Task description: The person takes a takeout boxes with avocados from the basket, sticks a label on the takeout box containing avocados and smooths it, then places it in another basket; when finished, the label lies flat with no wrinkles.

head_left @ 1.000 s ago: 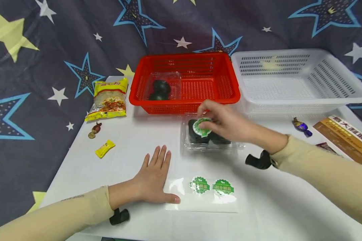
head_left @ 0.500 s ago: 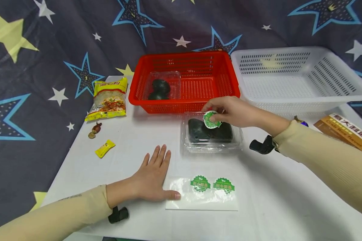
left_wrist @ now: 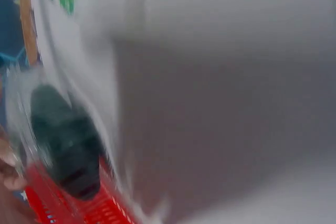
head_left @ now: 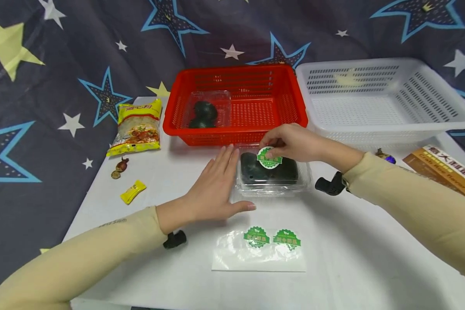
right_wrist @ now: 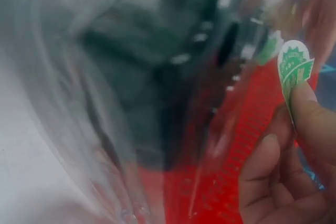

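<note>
A green-and-white round sticker is pinched between thumb and fingers of my right hand, just over the lid of a clear plastic clamshell box. Dark green rounded fruits lie inside that box. In the right wrist view the sticker bends up from the thumb. My left hand is at the box's left side with straight fingers; whether it touches the box I cannot tell. Nearer the front edge lies a backing sheet bearing two green stickers.
A red basket behind the box holds another clear box of dark fruits. A white basket stands to its right. Leftward lie a yellow food bag and a yellow wrapped candy. A brown carton lies at the right.
My left hand has moved from beside the backing sheet up to the box's left side. The right hand, holding the sticker, has shifted slightly right over the lid.
</note>
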`<state>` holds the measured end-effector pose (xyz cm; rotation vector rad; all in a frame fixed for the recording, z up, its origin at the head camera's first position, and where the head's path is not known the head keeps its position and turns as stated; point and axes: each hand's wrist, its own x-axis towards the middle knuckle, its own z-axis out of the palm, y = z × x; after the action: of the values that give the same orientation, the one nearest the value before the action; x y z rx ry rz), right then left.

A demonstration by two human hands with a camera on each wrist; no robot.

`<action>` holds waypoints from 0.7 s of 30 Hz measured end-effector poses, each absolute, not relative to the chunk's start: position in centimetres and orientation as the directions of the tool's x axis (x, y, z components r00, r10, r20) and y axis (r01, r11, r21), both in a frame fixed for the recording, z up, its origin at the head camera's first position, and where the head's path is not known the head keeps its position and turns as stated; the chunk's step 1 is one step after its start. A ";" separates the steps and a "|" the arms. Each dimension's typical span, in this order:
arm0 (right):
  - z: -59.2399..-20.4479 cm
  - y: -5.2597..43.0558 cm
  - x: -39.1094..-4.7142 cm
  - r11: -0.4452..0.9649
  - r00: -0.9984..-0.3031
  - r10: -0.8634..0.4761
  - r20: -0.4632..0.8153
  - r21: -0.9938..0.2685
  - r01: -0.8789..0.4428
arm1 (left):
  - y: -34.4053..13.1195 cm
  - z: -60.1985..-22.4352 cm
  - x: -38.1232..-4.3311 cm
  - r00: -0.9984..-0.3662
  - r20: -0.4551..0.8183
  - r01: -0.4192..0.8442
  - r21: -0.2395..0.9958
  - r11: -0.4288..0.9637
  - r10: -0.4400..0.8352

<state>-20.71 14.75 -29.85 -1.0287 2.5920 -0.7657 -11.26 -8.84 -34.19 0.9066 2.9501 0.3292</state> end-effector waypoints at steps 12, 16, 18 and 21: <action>-30.4 14.0 -20.7 0.608 -0.690 -0.724 -0.026 -0.497 -0.619 | -7.3 -34.4 -14.1 -0.826 -0.077 0.544 0.155 0.825 0.559; -30.4 14.0 -20.7 0.604 -0.684 -0.730 -0.011 -0.480 -0.636 | -7.2 -34.6 -14.2 -0.823 -0.081 0.546 0.158 0.823 0.562; -30.5 14.0 -20.6 0.600 -0.678 -0.735 -0.004 -0.470 -0.647 | -7.2 -34.7 -14.3 -0.821 -0.083 0.547 0.170 0.820 0.565; -30.6 14.1 -20.6 0.602 -0.676 -0.737 -0.003 -0.459 -0.654 | -7.1 -34.9 -14.4 -0.818 -0.089 0.548 0.180 0.817 0.568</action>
<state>-20.58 14.09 -30.65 -1.1575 2.6355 -0.6387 -14.40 -7.07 -34.89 0.8835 2.8609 0.2208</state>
